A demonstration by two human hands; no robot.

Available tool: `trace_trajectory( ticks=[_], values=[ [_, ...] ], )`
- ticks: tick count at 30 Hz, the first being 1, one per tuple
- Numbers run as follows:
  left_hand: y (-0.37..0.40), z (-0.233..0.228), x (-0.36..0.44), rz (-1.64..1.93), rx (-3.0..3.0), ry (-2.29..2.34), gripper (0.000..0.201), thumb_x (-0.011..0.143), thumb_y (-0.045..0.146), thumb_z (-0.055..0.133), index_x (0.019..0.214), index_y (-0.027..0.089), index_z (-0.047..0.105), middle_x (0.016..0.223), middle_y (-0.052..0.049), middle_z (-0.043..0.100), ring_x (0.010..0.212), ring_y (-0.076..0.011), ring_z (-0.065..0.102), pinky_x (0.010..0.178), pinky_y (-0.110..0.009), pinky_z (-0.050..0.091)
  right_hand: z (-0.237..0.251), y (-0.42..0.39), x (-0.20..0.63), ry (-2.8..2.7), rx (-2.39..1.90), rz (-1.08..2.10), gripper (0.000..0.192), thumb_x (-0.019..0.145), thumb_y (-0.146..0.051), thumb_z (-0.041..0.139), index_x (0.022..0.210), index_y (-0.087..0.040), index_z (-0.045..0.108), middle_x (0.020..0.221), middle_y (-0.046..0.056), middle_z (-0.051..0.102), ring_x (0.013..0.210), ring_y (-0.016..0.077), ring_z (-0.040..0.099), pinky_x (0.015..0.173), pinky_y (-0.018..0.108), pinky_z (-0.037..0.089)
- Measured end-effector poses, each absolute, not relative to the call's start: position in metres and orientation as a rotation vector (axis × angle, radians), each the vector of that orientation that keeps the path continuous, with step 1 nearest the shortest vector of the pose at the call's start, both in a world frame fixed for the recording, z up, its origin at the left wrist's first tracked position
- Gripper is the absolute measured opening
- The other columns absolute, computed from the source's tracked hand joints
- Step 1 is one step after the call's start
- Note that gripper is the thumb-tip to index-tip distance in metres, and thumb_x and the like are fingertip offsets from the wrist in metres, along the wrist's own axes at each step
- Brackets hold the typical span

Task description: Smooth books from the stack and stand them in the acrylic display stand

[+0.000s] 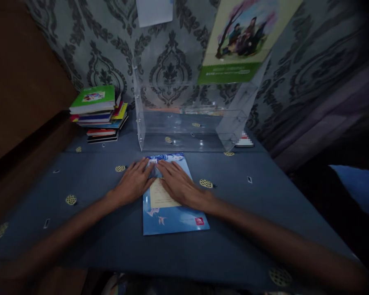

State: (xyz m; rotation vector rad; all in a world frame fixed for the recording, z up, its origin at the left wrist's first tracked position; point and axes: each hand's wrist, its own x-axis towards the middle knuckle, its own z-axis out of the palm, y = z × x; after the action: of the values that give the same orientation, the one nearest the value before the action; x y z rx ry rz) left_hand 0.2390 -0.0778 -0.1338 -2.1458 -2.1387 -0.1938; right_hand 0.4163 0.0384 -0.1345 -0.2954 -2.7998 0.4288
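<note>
A blue book (pixel 175 219) with a pale yellow panel lies flat on the dark blue tablecloth, its length running away from me. My left hand (pixel 133 183) rests at its upper left side, fingers stretched out and partly over the cover. Across the upper right of the cover lies my right hand (pixel 182 184), palm down with fingers extended. Both thumbs point inward near the top of the yellow panel. The palms hide part of the cover, and neither hand grips anything.
Behind the book stands a clear acrylic rack (pixel 184 137), with a green and cream booklet (pixel 230 71) at its upper right. A stack of books (pixel 95 116) sits at the back left. A pixelated item (pixel 244 141) is right of the rack. Patterned wallpaper covers the wall.
</note>
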Motion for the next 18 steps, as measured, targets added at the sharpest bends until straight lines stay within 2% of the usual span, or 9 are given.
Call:
trace_trajectory(
  ticks=[2,5,10,18],
  values=[
    [-0.078,-0.136,0.238,-0.228,-2.137,-2.123,0.047,0.103,0.034,0.04,0.143,0.01,0.046,0.151,-0.022,0.048,0.143,-0.0336,0.044,0.113,-0.053,0.04,-0.136,0.04,0.395,-2.789,-0.3,0.503,0.054,0.102,-0.027,0.033,0.152,-0.008,0.034,0.156,0.021,0.042,0.149,0.0281,0.034,0.122,0.055,0.03],
    [-0.079,-0.14,0.235,-0.297,-2.141,-2.093,0.048,0.102,0.032,0.038,0.144,0.008,0.045,0.151,-0.022,0.048,0.141,-0.0333,0.045,0.112,-0.053,0.042,-0.138,0.045,0.376,-2.808,-0.27,0.541,0.057,0.103,-0.031,0.031,0.154,-0.006,0.031,0.157,0.022,0.04,0.15,0.0285,0.031,0.123,0.054,0.027],
    [-0.081,-0.141,0.233,-0.32,-2.12,-2.073,0.048,0.104,0.038,0.033,0.142,0.012,0.048,0.15,-0.019,0.051,0.141,-0.0315,0.046,0.112,-0.054,0.041,-0.141,0.062,0.388,-2.852,-0.278,0.515,0.064,0.103,-0.045,0.034,0.153,-0.006,0.033,0.157,0.022,0.041,0.151,0.0301,0.03,0.123,0.053,0.027],
    [-0.081,-0.139,0.233,-0.275,-2.136,-2.08,0.05,0.106,0.041,0.031,0.144,0.014,0.047,0.151,-0.017,0.049,0.141,-0.0313,0.046,0.112,-0.054,0.041,-0.154,0.102,0.444,-2.748,-0.53,0.497,0.057,0.103,-0.043,0.035,0.152,-0.015,0.04,0.155,0.017,0.046,0.148,0.0301,0.036,0.121,0.057,0.031]
  ],
)
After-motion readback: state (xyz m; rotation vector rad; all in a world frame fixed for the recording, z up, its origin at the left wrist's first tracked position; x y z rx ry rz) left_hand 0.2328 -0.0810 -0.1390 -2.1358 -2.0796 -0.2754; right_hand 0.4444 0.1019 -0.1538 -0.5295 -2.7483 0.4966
